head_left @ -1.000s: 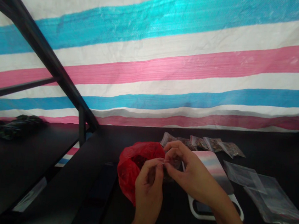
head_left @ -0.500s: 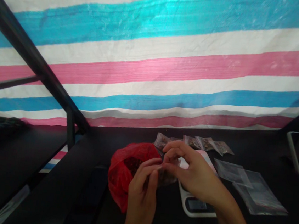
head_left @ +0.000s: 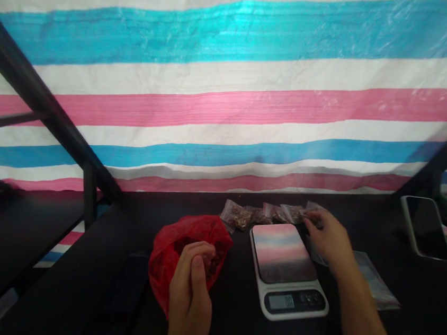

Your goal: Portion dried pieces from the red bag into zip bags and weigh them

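My left hand (head_left: 192, 292) is closed, fingers curled together, over the mouth of a red plastic bag (head_left: 162, 273) that holds small dark brownish pieces. What lies inside its fingers is hidden. At the right end of a row of small filled zip bags, my right hand (head_left: 331, 243) is closed on a small zip bag (head_left: 312, 206), partly covered by the fingers. Several more filled zip bags (head_left: 242, 218) lie to its left. Between my hands stands a white kitchen scale (head_left: 284, 254) with a bare reflective plate and a lit display.
Flat clear zip bags (head_left: 375, 282) lie right of the scale, partly behind my right forearm. A phone (head_left: 428, 229) is at the far right. Black frame bars (head_left: 53, 112) slant at the left, and a striped sheet (head_left: 231, 93) hangs behind the black table (head_left: 231, 323).
My hands were together over a small clear bag beside the scale. My right hand has moved away to the row's right end, uncovering the scale; my left hand is now over the red bag.
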A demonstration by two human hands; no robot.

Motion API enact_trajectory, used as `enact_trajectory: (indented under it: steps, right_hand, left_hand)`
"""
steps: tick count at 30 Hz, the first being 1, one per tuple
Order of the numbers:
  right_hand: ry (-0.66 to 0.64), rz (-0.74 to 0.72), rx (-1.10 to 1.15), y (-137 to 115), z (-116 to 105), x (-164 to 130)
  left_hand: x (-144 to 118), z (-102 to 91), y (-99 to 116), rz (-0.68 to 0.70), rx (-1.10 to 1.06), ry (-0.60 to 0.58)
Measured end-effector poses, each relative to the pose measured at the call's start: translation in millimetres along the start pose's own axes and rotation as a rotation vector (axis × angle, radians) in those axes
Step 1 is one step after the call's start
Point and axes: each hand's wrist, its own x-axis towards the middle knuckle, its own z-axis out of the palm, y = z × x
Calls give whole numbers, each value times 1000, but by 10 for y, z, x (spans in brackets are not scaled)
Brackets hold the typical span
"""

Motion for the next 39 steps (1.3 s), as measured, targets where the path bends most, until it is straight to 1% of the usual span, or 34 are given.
enact_trajectory:
  steps: [1, 4, 7, 9, 10, 11, 13, 15, 16, 19, 21, 23, 24, 26, 28, 29, 31, 32, 33, 34, 35, 36, 39]
  right_hand:
    - [-60, -6, -8, 15, 38, -5]
    - [-112, -33, 9, 39, 58, -16]
    - [-122, -62, 6, 102, -80, -3]
    - [-103, -37, -47, 170, -212, 4]
    - [-117, -9, -89, 203, -269, 0]
    - [-158, 23, -133, 230, -313, -11]
    - [-305, 75, -209, 255, -345, -51]
    - [-432, 113, -265, 237, -308, -102]
    - [-458, 127, -284, 217, -275, -122]
    - [-442, 148, -309, 153, -199, -132]
    - [-417, 145, -307, 109, -214, -104]
    - [-374, 106, -255, 27, -282, -87]
    - [-362, 60, -190, -43, -328, -98]
    - [-386, -89, 12, -256, -418, -185]
    - [-504, -281, 220, -546, -477, -361]
    - [-562, -341, 260, -701, -487, -472]
    - [-805, -416, 274, -984, -463, -698]
    - [-893, -428, 264, -1096, -431, -794]
    - [-933, -439, 257, -1181, -389, -869]
    - [-953, -434, 246, -1239, -342, -920]
    - [-943, -426, 236, -1273, -293, -947]
    - [-914, -422, 231, -1290, -247, -953]
    - [-800, -437, 224, -1297, -158, -916]
  left_hand:
    - [4, -2, -8, 2, -1, -4]
    - [9, -9, -37, 5, 13, 0]
    - [11, -33, -57, 14, 31, -3]
    - [16, -58, -55, 29, 39, -8]
    - [21, -71, -48, 45, 48, -3]
    - [26, -83, -37, 65, 59, 2]
    - [37, -101, -3, 117, 82, 19]
    - [44, -111, 35, 166, 102, 21]
    - [45, -113, 53, 183, 111, 19]
    - [46, -117, 86, 220, 130, 20]
    - [46, -124, 93, 240, 131, 27]
    - [37, -132, 101, 273, 143, 15]
    - [24, -132, 110, 301, 157, -2]
    - [-28, -114, 136, 391, 205, -55]
    - [-121, -58, 164, 487, 262, -113]
    - [-179, -17, 172, 521, 284, -131]
    - [-292, 72, 164, 507, 289, -162]
    - [-338, 111, 149, 472, 265, -162]
    - [-369, 140, 130, 410, 241, -156]
    - [-383, 155, 110, 361, 217, -165]
    - [-379, 156, 94, 317, 202, -179]
    - [-360, 144, 84, 289, 197, -194]
    - [-262, 55, 90, 276, 202, -221]
